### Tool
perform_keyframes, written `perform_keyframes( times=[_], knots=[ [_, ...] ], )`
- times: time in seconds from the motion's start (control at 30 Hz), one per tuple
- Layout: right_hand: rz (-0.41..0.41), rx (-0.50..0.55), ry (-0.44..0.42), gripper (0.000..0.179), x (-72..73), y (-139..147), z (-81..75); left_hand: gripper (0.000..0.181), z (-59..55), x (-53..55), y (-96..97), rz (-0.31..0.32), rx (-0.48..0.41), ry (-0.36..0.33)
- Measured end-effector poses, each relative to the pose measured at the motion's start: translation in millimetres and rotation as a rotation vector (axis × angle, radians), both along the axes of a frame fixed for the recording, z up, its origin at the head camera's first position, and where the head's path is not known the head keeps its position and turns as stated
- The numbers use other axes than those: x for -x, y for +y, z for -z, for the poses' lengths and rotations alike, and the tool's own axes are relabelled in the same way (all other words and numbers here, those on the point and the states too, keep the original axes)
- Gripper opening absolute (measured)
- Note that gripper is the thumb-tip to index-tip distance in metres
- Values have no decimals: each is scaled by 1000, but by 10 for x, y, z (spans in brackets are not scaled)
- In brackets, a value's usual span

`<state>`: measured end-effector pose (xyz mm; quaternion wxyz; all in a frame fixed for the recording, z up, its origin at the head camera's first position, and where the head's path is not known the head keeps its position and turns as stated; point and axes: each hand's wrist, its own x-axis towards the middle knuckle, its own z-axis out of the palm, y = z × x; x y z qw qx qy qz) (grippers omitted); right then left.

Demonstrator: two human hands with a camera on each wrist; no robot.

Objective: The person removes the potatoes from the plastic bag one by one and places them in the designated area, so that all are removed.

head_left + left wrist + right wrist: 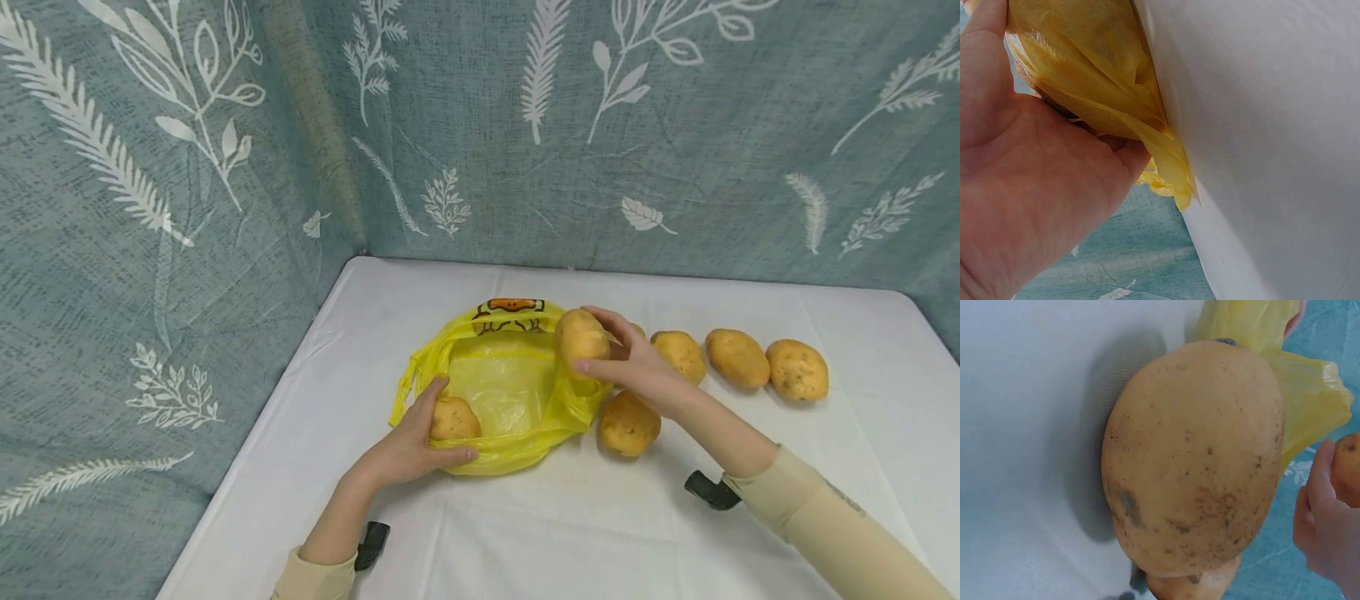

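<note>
A yellow plastic bag (495,458) lies on the table with its mouth spread wide and a cartoon print on its far side. My left hand (405,446) grips the bag's near-left edge, thumb along the front rim, beside a potato (453,418) inside. In the left wrist view, yellow film (1104,69) bunches against the palm. Over the bag's right rim, my right hand (637,367) holds another potato (579,340) between thumb and fingers. Large in the right wrist view is a potato (1194,456) on the table, apart from the held potato (1349,465).
Just right of the bag sits a potato (630,425). Several more form a row farther right, among them one potato (737,358) and the end potato (797,370). A white cloth covers the table (600,525); a blue-green patterned curtain (480,167) hangs behind and at the left.
</note>
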<state>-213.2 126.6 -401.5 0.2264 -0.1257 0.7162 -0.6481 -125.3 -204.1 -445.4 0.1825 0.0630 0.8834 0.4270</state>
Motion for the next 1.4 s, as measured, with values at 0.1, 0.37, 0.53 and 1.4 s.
perform_keyframes(
  times=[0.1,0.37,0.53,1.4],
  knots=[
    [22,19,6,79,-48,39,-11,114,-2,3,4,2,1,0],
    [51,20,40,74,-157,169,-43,112,-17,3,6,5,-1,4],
    [68,45,51,74,-217,257,-55,113,-6,3,-3,7,-4,3],
    [141,-37,45,83,-481,750,28,113,10,1,-14,17,-3,-3]
  ],
)
